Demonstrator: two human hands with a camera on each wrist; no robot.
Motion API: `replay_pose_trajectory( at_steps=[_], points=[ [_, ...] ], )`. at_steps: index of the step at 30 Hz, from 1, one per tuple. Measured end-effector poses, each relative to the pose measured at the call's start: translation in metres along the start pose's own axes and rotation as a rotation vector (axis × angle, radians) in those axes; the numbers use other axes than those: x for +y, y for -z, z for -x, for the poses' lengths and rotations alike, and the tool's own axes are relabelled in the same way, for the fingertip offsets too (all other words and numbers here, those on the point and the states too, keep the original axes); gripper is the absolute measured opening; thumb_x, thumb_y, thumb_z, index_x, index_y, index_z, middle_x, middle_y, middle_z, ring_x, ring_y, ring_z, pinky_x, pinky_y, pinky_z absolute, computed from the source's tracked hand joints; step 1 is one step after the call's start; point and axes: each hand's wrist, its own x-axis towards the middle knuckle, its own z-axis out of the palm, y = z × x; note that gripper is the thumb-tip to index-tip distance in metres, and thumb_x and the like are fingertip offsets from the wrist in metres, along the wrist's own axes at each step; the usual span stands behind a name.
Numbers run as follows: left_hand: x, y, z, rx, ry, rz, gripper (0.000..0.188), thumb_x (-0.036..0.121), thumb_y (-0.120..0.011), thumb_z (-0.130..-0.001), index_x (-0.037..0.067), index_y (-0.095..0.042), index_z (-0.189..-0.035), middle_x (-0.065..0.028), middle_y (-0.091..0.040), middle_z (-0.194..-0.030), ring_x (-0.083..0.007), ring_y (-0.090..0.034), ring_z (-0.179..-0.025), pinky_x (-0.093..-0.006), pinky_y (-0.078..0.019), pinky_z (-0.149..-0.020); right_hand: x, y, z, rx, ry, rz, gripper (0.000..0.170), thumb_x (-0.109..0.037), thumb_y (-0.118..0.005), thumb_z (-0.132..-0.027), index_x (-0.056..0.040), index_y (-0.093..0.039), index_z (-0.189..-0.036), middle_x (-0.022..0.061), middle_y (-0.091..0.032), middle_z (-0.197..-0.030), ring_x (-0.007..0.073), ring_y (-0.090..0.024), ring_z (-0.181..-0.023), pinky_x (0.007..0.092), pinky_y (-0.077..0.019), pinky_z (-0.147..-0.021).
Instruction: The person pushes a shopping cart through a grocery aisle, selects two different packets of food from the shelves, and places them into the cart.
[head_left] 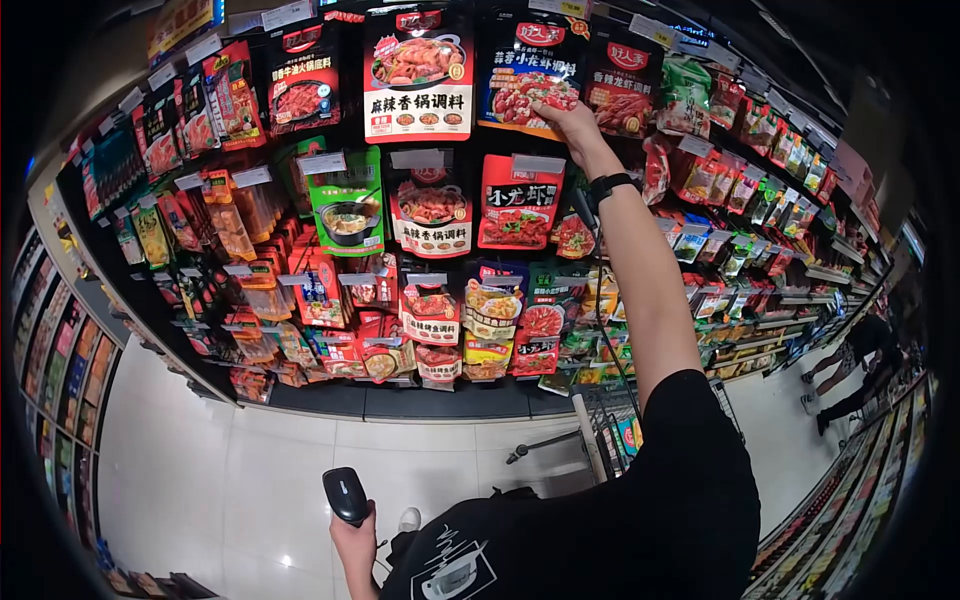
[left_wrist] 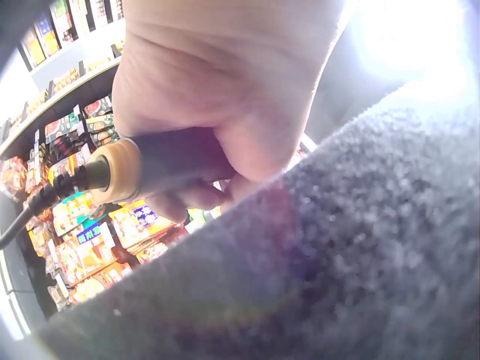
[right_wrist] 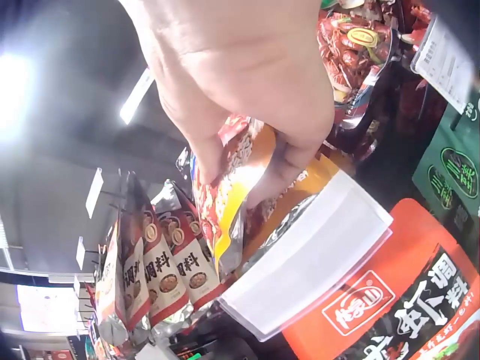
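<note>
Right hand [head_left: 572, 125]: one, your thumb and fingers nearly closed, pinching the lower edge of one blue-and-orange packet [head_left: 531, 65].
Left hand [head_left: 355, 540]: one, your fingers curled round one black scanner [head_left: 346, 495].
Packet position: top row, between one red-and-white packet [head_left: 418, 75] and one dark packet [head_left: 617, 88].
Shopping cart [head_left: 613, 440]: one, partly hidden.

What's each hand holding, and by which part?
The right hand pinches the blue pouch near its bottom edge; the left hand grips the black scanner round its handle.
</note>
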Motion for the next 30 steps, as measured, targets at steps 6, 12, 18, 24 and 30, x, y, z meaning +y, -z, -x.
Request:
replay_pose_trajectory(
  at_steps=[6, 12, 18, 24, 30],
  points=[
    [0.001, 0.002, 0.012, 0.003, 0.055, 0.028, 0.022, 0.007, -0.084, -0.093, -0.001, -0.071, -0.108, -0.0025, -0.07, -0.082, -0.0105, -0.06, -0.075, -0.0303, -0.0504, -0.069, -0.019, -0.004, 0.013, -0.045, 0.01, -0.216, 0.033, 0.002, -0.078, -0.097, 0.0011, -0.068, -0.128, 0.0132, -0.08, -0.121, 0.0218, -0.08, -0.106, 0.0358, -0.0641, -0.096],
    [0.001, 0.008, 0.014, 0.008, 0.047, 0.019, 0.02, 0.007, -0.084, -0.093, -0.001, -0.071, -0.106, -0.0022, -0.069, -0.081, -0.01, -0.058, -0.073, -0.0308, -0.05, -0.067, -0.043, 0.0, 0.039, -0.046, -0.04, -0.25, 0.029, 0.001, -0.074, -0.1, 0.0036, -0.069, -0.129, 0.015, -0.08, -0.123, 0.0237, -0.08, -0.106, 0.0375, -0.0654, -0.098],
    [0.007, 0.008, 0.006, -0.046, 0.041, 0.002, 0.02, 0.007, -0.084, -0.094, -0.001, -0.071, -0.106, -0.0016, -0.069, -0.08, -0.01, -0.058, -0.071, -0.0309, -0.0494, -0.065, -0.065, 0.003, 0.067, -0.037, -0.013, -0.267, 0.029, 0.004, -0.073, -0.099, 0.0028, -0.069, -0.128, 0.0151, -0.079, -0.123, 0.0246, -0.08, -0.11, 0.038, -0.0647, -0.099],
    [0.012, 0.003, -0.007, -0.119, 0.053, -0.026, 0.021, 0.009, -0.086, -0.094, 0.0, -0.071, -0.104, -0.0022, -0.07, -0.079, -0.0096, -0.059, -0.07, -0.0306, -0.0489, -0.064, -0.092, 0.003, 0.093, -0.069, -0.138, -0.28, 0.031, 0.001, -0.075, -0.098, 0.0043, -0.069, -0.128, 0.0155, -0.079, -0.122, 0.0244, -0.08, -0.108, 0.0379, -0.066, -0.099],
    [0.005, -0.001, -0.028, -0.201, -0.017, -0.093, 0.026, 0.015, -0.087, -0.093, -0.002, -0.072, -0.106, -0.0071, -0.075, -0.084, -0.0127, -0.064, -0.075, -0.0345, -0.0538, -0.07, -0.09, 0.005, 0.166, -0.038, -0.239, -0.267, 0.026, -0.002, -0.073, -0.101, 0.0029, -0.072, -0.127, 0.0138, -0.081, -0.12, 0.0217, -0.081, -0.104, 0.0354, -0.0672, -0.096]
  ],
)
